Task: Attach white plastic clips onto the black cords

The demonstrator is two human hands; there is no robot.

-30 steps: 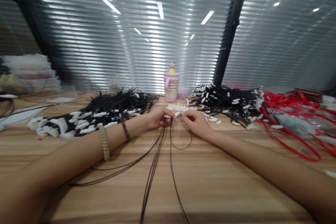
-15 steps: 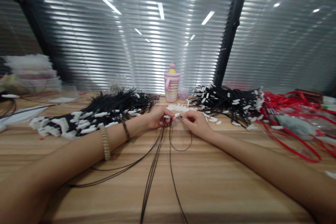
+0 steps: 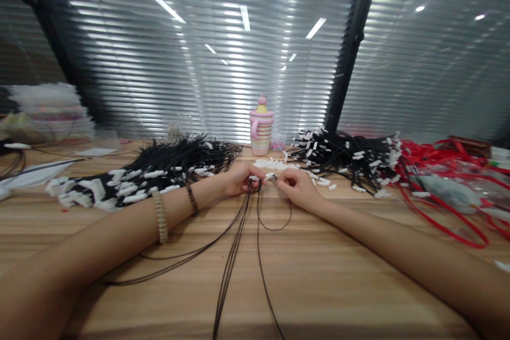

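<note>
On the wooden table (image 3: 342, 276), the left hand (image 3: 239, 178) is curled with its fingers pinched together on the far ends of a bunch of thin black cords (image 3: 233, 247), which trail from the grip toward the near edge. The right hand (image 3: 297, 187) sits just beside it, fingertips closed on one cord end and what looks like a small white clip (image 3: 270, 175); that cord makes a small loop on the table below the two hands. The left forearm wears a beaded bracelet (image 3: 160, 217) and a darker band (image 3: 192, 199). Just beyond the hands lies a small heap of loose white clips (image 3: 271, 163). To the left is a large bundle of black cords with white tips (image 3: 151, 170); to the right, a second such bundle (image 3: 350, 158), and further right, red cords (image 3: 446, 196). A pink lidded cup (image 3: 260, 126) stands at the far edge before the blinds. No writing or label is readable anywhere.
</note>
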